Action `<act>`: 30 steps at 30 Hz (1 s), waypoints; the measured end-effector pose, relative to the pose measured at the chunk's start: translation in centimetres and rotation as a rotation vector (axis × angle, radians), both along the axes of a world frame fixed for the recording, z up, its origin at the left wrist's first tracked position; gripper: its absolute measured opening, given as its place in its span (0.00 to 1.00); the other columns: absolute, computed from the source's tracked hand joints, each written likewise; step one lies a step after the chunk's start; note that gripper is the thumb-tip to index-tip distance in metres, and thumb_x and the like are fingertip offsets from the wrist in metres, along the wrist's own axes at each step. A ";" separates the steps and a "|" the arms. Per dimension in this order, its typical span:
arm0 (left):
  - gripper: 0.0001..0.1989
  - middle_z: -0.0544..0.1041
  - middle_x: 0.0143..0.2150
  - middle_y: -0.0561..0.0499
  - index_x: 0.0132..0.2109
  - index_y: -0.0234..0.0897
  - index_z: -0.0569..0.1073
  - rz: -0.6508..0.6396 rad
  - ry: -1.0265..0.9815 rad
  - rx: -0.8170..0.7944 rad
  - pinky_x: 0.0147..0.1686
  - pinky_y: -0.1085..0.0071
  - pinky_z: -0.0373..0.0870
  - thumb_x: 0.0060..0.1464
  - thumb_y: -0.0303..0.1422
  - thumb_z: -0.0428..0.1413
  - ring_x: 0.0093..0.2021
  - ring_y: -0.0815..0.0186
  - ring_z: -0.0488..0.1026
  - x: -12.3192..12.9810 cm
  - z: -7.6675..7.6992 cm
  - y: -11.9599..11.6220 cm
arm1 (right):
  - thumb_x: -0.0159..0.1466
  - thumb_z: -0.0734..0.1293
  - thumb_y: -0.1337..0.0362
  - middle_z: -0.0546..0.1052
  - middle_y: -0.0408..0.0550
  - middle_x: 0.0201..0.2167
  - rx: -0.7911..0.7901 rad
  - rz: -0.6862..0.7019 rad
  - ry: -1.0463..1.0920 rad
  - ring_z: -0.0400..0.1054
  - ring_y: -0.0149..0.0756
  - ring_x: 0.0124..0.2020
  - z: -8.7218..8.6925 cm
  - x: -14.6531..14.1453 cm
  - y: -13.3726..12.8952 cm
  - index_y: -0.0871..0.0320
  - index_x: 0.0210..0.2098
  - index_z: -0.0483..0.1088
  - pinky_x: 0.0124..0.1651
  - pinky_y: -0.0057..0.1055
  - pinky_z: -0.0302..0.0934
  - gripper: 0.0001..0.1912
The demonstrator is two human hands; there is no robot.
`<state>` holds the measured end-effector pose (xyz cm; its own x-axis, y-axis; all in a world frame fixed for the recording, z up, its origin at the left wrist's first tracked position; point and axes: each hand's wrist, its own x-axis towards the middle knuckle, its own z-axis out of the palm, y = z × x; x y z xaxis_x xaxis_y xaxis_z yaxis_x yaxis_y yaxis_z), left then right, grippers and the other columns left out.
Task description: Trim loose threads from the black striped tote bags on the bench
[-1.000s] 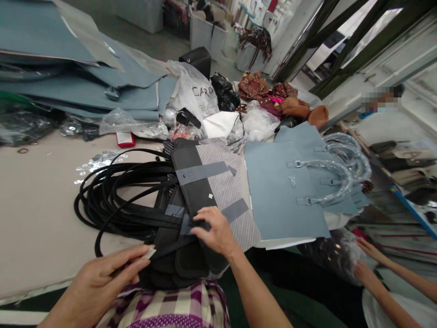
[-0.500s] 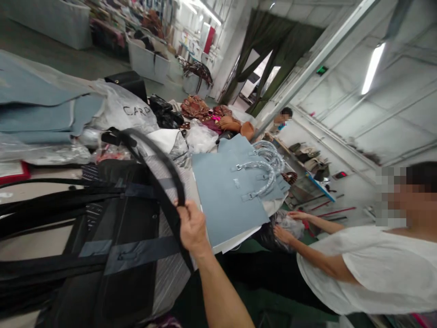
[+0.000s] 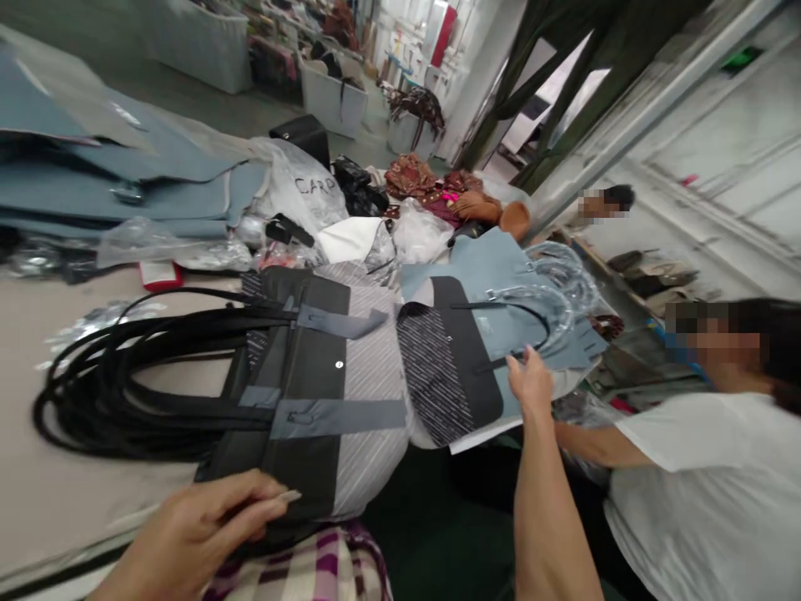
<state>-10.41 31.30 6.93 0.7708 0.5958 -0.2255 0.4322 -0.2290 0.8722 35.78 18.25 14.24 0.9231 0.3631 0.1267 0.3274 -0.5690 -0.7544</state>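
My right hand [image 3: 531,384] is closed at the black handle [image 3: 543,321] of a bag panel [image 3: 441,359], its fingers around one side of the loop. That panel has a plain black band and a white-striped dark part, and lies flat on pale blue bag panels [image 3: 488,259]. My left hand [image 3: 213,517] is closed in a pinch at lower left, with a small pale tip [image 3: 291,496] showing at the fingertips; its kind is unclear. Just beyond it lies a stack of black and grey striped bag panels [image 3: 313,359], their long black handles [image 3: 143,367] looped leftward.
Blue panels under plastic [image 3: 181,175], a marked plastic bag [image 3: 306,188] and brown bags [image 3: 413,177] lie behind. A co-worker in a white shirt [image 3: 701,484] sits close at right. Purple checked cloth [image 3: 325,559] shows below the table edge.
My right hand has carried the black handle rightward from over the stack, and the striped panel now lies on the blue ones. My left hand has come into view. The view has shifted.
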 end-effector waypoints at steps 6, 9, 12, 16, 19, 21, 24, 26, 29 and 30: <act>0.25 0.75 0.22 0.60 0.29 0.40 0.75 0.036 -0.120 0.421 0.23 0.77 0.62 0.67 0.51 0.51 0.20 0.74 0.72 1.4 2.7 1.7 | 0.64 0.70 0.62 0.82 0.48 0.36 0.114 0.903 0.146 0.76 0.37 0.38 -2.5 -17.5 3.1 0.55 0.41 0.80 0.45 0.34 0.71 0.08; 0.24 0.73 0.22 0.59 0.29 0.39 0.73 0.006 -0.136 0.631 0.23 0.75 0.61 0.70 0.47 0.49 0.20 0.74 0.71 1.4 2.7 1.6 | 0.65 0.69 0.70 0.82 0.51 0.41 0.239 1.140 0.027 0.76 0.37 0.42 -3.0 -23.8 4.4 0.56 0.48 0.77 0.48 0.33 0.72 0.12; 0.22 0.72 0.22 0.58 0.30 0.38 0.71 -0.021 -0.145 0.721 0.25 0.73 0.61 0.71 0.43 0.48 0.21 0.73 0.71 1.1 2.3 1.5 | 0.67 0.68 0.71 0.82 0.53 0.40 0.282 1.195 -0.063 0.76 0.38 0.41 -3.7 -26.0 5.4 0.59 0.47 0.76 0.46 0.34 0.72 0.09; 0.18 0.72 0.26 0.58 0.33 0.39 0.71 -0.039 -0.178 0.669 0.29 0.73 0.63 0.71 0.41 0.50 0.26 0.72 0.71 0.5 1.7 1.7 | 0.69 0.66 0.71 0.81 0.51 0.34 0.288 1.229 -0.083 0.75 0.36 0.35 -4.6 -26.4 6.0 0.60 0.41 0.77 0.40 0.32 0.71 0.07; 0.15 0.72 0.28 0.57 0.34 0.39 0.71 -0.033 -0.187 0.616 0.31 0.74 0.64 0.69 0.41 0.52 0.28 0.71 0.72 0.0 1.1 2.0 | 0.68 0.65 0.72 0.82 0.50 0.32 0.277 1.190 -0.079 0.76 0.35 0.33 -5.0 -26.8 6.1 0.59 0.40 0.76 0.38 0.30 0.70 0.07; 0.15 0.71 0.28 0.57 0.35 0.39 0.71 -0.017 -0.178 0.589 0.31 0.75 0.64 0.69 0.41 0.52 0.28 0.72 0.72 -0.4 0.7 2.2 | 0.67 0.66 0.73 0.82 0.49 0.32 0.261 1.157 -0.090 0.76 0.34 0.32 -5.1 -27.2 6.2 0.59 0.40 0.76 0.36 0.30 0.70 0.07; 0.11 0.74 0.34 0.56 0.43 0.39 0.73 -0.005 -0.165 0.576 0.33 0.76 0.66 0.69 0.40 0.52 0.31 0.72 0.75 -1.1 0.1 2.4 | 0.67 0.66 0.72 0.82 0.48 0.31 0.241 1.143 -0.096 0.76 0.34 0.31 -5.2 -27.7 6.4 0.58 0.39 0.76 0.35 0.30 0.70 0.08; 0.12 0.76 0.36 0.55 0.50 0.39 0.74 0.004 -0.175 0.608 0.33 0.76 0.67 0.70 0.41 0.52 0.32 0.72 0.76 -1.4 0.0 2.5 | 0.67 0.67 0.72 0.82 0.48 0.31 0.240 1.139 -0.090 0.76 0.34 0.31 -5.3 -28.1 6.6 0.57 0.39 0.76 0.35 0.30 0.69 0.06; 0.11 0.74 0.31 0.57 0.49 0.41 0.76 0.013 -0.179 0.569 0.29 0.76 0.65 0.70 0.40 0.52 0.28 0.73 0.74 -1.6 0.4 3.0 | 0.66 0.68 0.72 0.81 0.47 0.30 0.243 1.120 -0.104 0.76 0.34 0.30 -5.3 -28.6 7.1 0.57 0.38 0.76 0.34 0.30 0.69 0.05; 0.11 0.74 0.30 0.57 0.48 0.42 0.77 0.015 -0.168 0.505 0.28 0.76 0.65 0.69 0.39 0.52 0.28 0.73 0.74 -1.6 0.6 3.2 | 0.66 0.68 0.72 0.81 0.47 0.29 0.248 1.100 -0.115 0.76 0.34 0.30 -5.3 -28.7 7.3 0.57 0.37 0.76 0.34 0.30 0.69 0.05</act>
<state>-12.06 34.50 7.53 0.7621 0.6096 0.2181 0.3023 -0.6329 0.7128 7.10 25.58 8.91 0.0960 0.9235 0.3715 0.6324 0.2316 -0.7392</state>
